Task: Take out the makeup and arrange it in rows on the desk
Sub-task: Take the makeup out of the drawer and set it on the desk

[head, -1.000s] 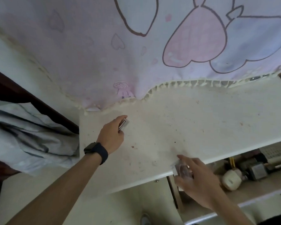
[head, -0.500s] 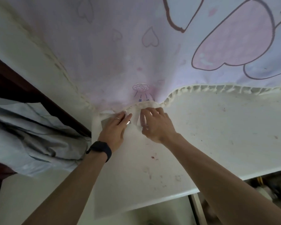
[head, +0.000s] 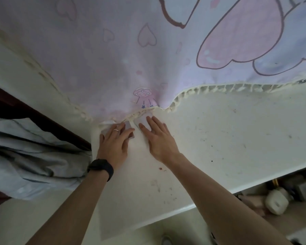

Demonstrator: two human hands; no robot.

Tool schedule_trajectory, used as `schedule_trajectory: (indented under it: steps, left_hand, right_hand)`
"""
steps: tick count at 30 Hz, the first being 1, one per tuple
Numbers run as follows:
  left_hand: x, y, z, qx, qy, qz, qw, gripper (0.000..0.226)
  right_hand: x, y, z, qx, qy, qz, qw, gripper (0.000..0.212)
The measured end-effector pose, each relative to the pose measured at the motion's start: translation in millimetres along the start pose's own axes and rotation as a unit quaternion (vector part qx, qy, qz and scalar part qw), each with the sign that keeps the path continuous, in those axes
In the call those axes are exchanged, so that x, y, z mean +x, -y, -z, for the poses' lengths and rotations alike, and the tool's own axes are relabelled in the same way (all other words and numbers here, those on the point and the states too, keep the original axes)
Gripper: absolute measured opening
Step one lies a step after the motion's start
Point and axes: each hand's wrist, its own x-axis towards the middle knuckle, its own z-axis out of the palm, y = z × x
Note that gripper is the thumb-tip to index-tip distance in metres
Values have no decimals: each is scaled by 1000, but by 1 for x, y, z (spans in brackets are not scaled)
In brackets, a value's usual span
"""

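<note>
A small flat pinkish-grey makeup case (head: 129,129) lies at the back left of the cream desk (head: 219,138), close to the hem of a hanging cloth. My left hand (head: 114,144), with a ring and a black wristband, rests on the case with its fingers over it. My right hand (head: 158,138) lies flat on the desk just to the right, fingers spread and holding nothing. A pale patch (head: 143,119) shows by its fingertips; I cannot tell whether it is a makeup item.
A pink and lilac cloth with hearts (head: 148,50) hangs over the back of the desk. Grey bedding (head: 25,156) lies to the left. Below the desk's front edge at right, an open compartment holds a white round container (head: 276,202) and other items.
My right hand came up from the compartment below the desk to the back left corner and now lies flat. My left hand lowered its case onto the desk. The view shifted left.
</note>
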Motion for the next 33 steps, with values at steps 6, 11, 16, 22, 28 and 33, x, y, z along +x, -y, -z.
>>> schedule_trajectory:
  steps: [6,11,16,22,28,33]
  left_hand:
    - [-3,-10,4,-14,34,38,999,45]
    - [-3,-13,5,-13,32,35,999,40]
    - [-8,-18,7,53,24,27,998,50]
    - [-54,-78,-10,0,-69,-88,994,55]
    - [-142,-204,-57,-88,-31,-205,974,44]
    - [-186,-281,-100,-109,75,-236,963,39]
  right_hand:
    - [-3,3,-2,11,-65,-24,998,53]
    - [-2,6,3,1,-42,-34,999,52]
    - [-11,7,9,-23,-48,-10,999,62]
    - [-138,-8,25,91,-159,-82,980,56]
    - [-311,-53,46,43,-196,-194,960,42]
    - [-391,-102,57,-37,-114,-297,947,36]
